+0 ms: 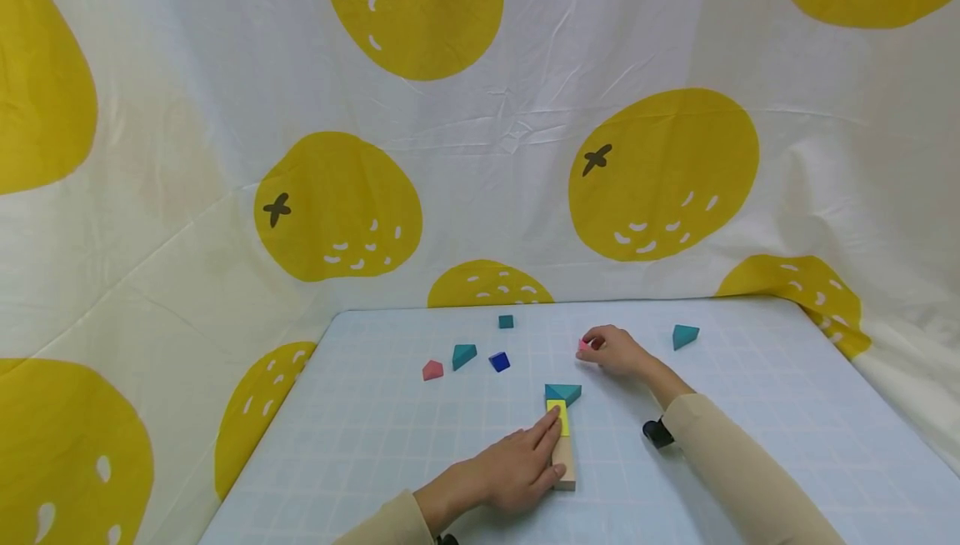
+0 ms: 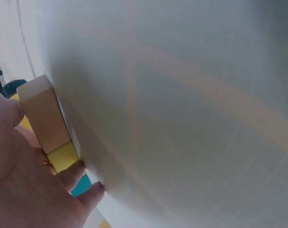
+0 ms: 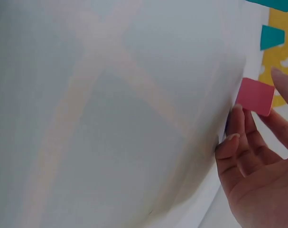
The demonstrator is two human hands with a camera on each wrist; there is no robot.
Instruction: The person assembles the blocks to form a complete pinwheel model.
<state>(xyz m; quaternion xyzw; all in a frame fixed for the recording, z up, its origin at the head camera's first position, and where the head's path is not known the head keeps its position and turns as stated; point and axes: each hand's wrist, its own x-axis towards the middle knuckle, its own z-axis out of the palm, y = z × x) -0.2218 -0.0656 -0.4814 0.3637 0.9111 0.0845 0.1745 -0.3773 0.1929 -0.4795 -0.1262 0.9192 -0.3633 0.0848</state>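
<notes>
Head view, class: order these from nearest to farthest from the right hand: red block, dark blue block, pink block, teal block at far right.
1. Pink block: at the fingertips of the right hand.
2. Teal block: off to that hand's right.
3. Dark blue block: to its left.
4. Red block: left again, past the dark blue block.

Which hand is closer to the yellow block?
The left hand: its fingertips touch the yellow block. The right hand is farther off, ahead and to the right of it, at a pink block.
</notes>
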